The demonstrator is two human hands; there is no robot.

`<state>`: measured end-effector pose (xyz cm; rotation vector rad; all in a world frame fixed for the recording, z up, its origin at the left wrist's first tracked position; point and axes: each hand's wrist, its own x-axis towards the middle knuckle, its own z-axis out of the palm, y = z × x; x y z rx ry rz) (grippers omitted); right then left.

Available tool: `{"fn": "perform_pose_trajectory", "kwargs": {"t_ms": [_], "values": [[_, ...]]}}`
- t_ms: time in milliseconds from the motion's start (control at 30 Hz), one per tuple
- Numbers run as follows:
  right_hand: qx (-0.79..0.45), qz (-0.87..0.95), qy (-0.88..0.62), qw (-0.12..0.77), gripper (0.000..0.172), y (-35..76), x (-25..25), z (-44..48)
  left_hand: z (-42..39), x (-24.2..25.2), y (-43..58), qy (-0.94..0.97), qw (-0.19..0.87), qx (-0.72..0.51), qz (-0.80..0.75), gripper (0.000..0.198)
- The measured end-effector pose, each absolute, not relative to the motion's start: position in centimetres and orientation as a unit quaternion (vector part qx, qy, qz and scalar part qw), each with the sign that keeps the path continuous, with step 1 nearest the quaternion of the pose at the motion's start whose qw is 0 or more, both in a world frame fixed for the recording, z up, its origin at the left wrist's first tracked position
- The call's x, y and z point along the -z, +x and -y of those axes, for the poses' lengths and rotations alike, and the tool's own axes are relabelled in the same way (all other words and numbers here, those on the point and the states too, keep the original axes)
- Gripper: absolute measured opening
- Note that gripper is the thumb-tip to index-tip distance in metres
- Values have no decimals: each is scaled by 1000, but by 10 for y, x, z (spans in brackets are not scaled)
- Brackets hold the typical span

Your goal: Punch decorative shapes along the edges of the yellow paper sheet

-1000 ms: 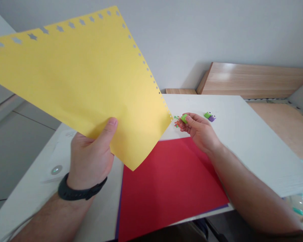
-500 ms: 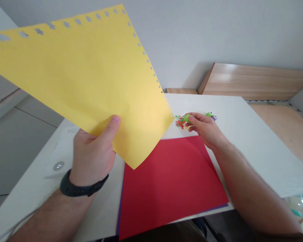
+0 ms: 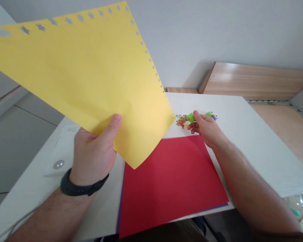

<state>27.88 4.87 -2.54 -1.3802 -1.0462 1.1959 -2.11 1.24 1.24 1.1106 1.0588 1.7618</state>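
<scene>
In my left hand (image 3: pixel 96 154), closed with the thumb on top, a large yellow paper sheet (image 3: pixel 98 74) is raised at a tilt. Star-shaped holes line its top edge, and smaller holes run down its right edge. My right hand (image 3: pixel 204 127) is closed on a small green craft punch (image 3: pixel 190 117), partly covered by the fingers. Beside that hand lies a pile of tiny red, green and yellow paper cutouts (image 3: pixel 181 121). Just behind the hand are another green punch (image 3: pixel 209 114) and a purple one (image 3: pixel 214 117), both partly hidden.
A red paper sheet (image 3: pixel 171 181) lies on the white table (image 3: pixel 252 144), with a purple sheet (image 3: pixel 218 206) showing under its edges. To the left are a white object with a round silver button (image 3: pixel 59 164) and a cable. A wooden panel (image 3: pixel 257 80) stands at the back right.
The thumb of my right hand has lifted and the green punch has shifted slightly right, away from the cutouts. The yellow sheet has risen slightly at its top edge.
</scene>
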Motion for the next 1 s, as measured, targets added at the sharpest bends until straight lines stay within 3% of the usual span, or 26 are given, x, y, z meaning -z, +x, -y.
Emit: {"fn": "perform_pose_trajectory", "kwargs": {"t_ms": [367, 1000], "values": [[-506, 401, -582, 494, 54, 281, 30, -54, -12, -12, -22, 432, 394, -691, -424, 48], [-512, 417, -576, 483, 55, 284, 33, -54, -12, -12, -21, 437, 397, -693, -413, 37]]}}
